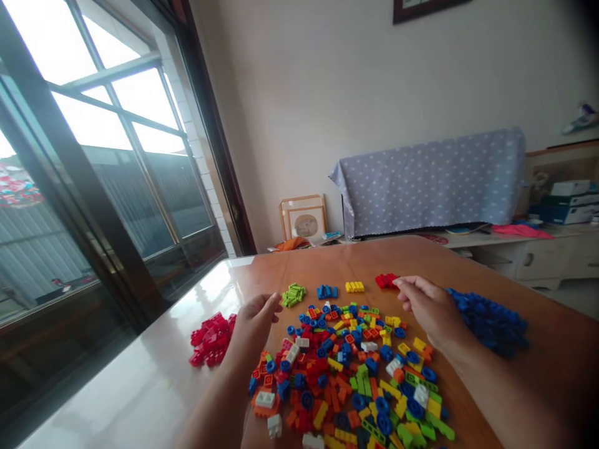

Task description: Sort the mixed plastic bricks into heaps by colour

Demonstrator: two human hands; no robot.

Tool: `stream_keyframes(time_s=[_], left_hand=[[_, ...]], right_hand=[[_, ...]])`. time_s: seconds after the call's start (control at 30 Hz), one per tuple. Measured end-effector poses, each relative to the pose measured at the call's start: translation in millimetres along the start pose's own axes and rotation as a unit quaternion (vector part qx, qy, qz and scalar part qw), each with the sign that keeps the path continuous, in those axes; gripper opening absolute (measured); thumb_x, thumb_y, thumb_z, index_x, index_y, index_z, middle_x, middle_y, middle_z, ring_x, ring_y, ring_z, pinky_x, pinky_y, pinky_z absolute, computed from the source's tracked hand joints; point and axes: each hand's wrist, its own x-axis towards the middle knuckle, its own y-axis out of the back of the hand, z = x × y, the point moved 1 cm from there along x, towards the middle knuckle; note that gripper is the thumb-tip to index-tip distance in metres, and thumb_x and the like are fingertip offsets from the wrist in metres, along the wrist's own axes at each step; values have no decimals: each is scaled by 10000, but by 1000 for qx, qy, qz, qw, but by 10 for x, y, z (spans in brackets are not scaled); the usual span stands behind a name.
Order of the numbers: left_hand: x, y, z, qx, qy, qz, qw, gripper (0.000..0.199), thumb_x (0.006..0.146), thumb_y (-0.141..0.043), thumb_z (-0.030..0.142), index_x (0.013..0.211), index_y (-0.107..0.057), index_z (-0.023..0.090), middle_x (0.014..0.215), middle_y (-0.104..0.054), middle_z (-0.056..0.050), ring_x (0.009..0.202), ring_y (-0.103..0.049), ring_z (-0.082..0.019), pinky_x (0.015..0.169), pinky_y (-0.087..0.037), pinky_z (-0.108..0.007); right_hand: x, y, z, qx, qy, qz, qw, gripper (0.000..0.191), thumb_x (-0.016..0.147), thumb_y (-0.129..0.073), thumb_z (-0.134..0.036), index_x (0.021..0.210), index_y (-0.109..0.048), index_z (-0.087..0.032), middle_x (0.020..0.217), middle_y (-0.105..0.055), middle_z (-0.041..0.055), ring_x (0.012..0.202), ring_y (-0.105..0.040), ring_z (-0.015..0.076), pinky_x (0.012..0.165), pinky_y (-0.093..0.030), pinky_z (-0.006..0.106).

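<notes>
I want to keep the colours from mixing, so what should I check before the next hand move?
1. Lime pile apart from the small blue group: ok.
2. Yellow group clear of the mixed pile: ok.
3. Mixed pile all one colour: not ok, several colours.
4. Right hand touching the small red group: cannot tell.
5. Left hand without a brick: cannot tell.
</notes>
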Motion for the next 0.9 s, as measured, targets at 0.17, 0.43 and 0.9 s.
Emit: stream_keyframes(time_s=[0.17,0.43,0.9], left_hand=[[3,31,31,92,-27,-4,995,458,837,-610,571,961,-725,145,845,-704,-67,767,-613,-192,668,-462,-270],[8,65,-125,258,-76,-78,960,277,899,-548,415,970,-733,222,923,-723,-59,811,-632,-192,659,-417,-242],[0,189,-103,379,-67,-116,916,291,893,-477,226,1061,-714,242,1128,-733,-84,979,-676,-241,747,-448,-275]], right_hand=[[-121,-86,-6,-125,64,-72,987,340,827,-618,-531,857,-740,-215,637,-664,0,566,-572,172,542,-413,268],[-378,-249,-156,-206,154,-179,950,252,849,-606,-459,803,-732,-245,670,-689,0,672,-611,211,639,-433,289],[-993,-552,-479,-265,290,-456,799,343,903,-605,-279,1216,-731,-342,1230,-721,41,1185,-608,275,1087,-428,448]])
